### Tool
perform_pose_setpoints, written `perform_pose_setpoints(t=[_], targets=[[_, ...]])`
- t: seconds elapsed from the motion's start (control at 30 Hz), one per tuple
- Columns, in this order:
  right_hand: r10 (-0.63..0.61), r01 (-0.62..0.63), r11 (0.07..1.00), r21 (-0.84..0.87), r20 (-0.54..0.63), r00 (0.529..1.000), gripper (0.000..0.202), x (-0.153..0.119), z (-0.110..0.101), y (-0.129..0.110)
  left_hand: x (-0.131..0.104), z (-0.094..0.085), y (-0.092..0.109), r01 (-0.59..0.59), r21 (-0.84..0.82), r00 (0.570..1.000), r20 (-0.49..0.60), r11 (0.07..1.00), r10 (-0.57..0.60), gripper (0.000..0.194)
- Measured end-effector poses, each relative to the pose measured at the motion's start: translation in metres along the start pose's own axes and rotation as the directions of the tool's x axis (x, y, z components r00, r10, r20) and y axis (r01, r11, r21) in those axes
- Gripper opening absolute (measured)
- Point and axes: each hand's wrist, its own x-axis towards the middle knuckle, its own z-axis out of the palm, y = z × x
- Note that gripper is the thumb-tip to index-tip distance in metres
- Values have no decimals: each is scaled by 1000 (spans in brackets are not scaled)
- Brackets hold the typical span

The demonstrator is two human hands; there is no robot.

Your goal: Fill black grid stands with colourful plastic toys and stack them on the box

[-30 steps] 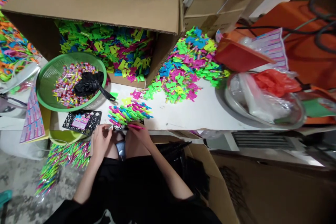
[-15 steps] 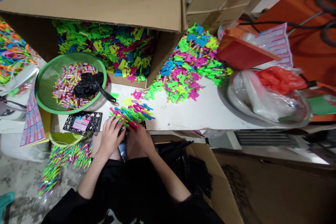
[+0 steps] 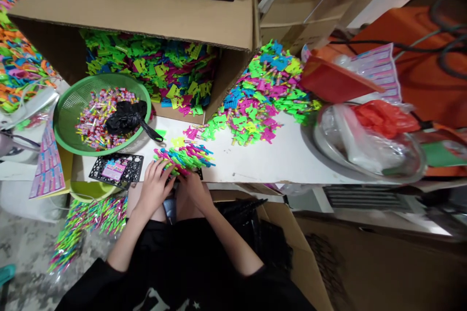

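Note:
A bunch of thin colourful plastic pieces (image 3: 191,156), pink, green and blue, lies slanted at the table's front edge, with a bit of a black rack showing beneath it. My left hand (image 3: 156,182) rests on the bunch's near left side, its fingers spread. Against the near edge of the bunch is my right hand (image 3: 193,187); its fingertips are bent in and partly hidden by the pieces. Just behind the bunch a few loose pink and yellow pieces (image 3: 179,142) lie on the white table (image 3: 251,165). A black perforated tray with a pink card (image 3: 115,169) sits to the left.
A green basket (image 3: 60,126) holds small candy-like tubes and a black bag. Behind stands an open cardboard box (image 3: 146,14) full of plastic shapes, with racks on top. A loose pile (image 3: 251,112) spreads beside it. At right are a metal bowl (image 3: 419,165) and a red bin (image 3: 335,75).
The view has shifted slightly, so the box and basket appear a little further right. Both hands stay at the bunch, with hardly any visible movement.

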Motion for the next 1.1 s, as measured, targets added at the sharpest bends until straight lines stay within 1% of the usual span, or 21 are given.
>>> perform_pose_setpoints(t=[0.13,0.27,0.4,0.47,0.57,0.67,0.73,0.83,0.9,0.97,1.0,1.03,1.07,1.1], targets=[[17,-17,1000,-14,-22,1000,26,-1,1,3,0,-3,2,4,-16,1000,3,1000,-4,38],[29,-30,999,-28,-21,999,24,0,4,4,0,-4,1,-20,-50,999,-44,999,18,37],[-49,49,999,-24,-16,999,25,2,3,1,3,-3,0,-35,-68,996,-84,997,29,36],[-69,68,997,-40,-4,998,26,3,2,-1,5,-4,0,-42,-73,997,-64,996,37,35],[-38,40,994,-98,25,999,26,4,0,-4,6,-8,2,-46,-73,999,-28,996,44,36],[0,8,984,-178,47,999,20,3,2,-3,-1,-13,3,-17,-75,998,-62,997,12,40],[-5,10,980,-197,26,1000,19,0,4,0,-10,-15,2,25,-79,994,-100,997,-32,43],[-52,51,992,-119,-5,999,23,-7,2,6,-32,-13,-1,103,-87,980,-160,991,-116,46],[-75,75,997,-10,45,996,25,-13,-7,12,-51,-7,-5,156,-95,965,-197,983,-172,47],[-74,58,992,114,138,988,27,-20,-25,23,-75,0,-9,218,-105,947,-218,970,-236,46],[-59,28,985,169,184,981,28,-23,-37,30,-87,4,-10,251,-112,938,-218,962,-270,44],[-31,-16,978,209,219,975,29,-27,-52,39,-99,8,-10,285,-113,933,-193,952,-302,42],[7,-63,970,235,233,972,30,-29,-67,50,-110,11,-9,319,-108,928,-164,942,-334,41],[45,-100,965,241,223,974,32,-31,-83,60,-120,13,-7,338,-103,926,-139,935,-350,40]])
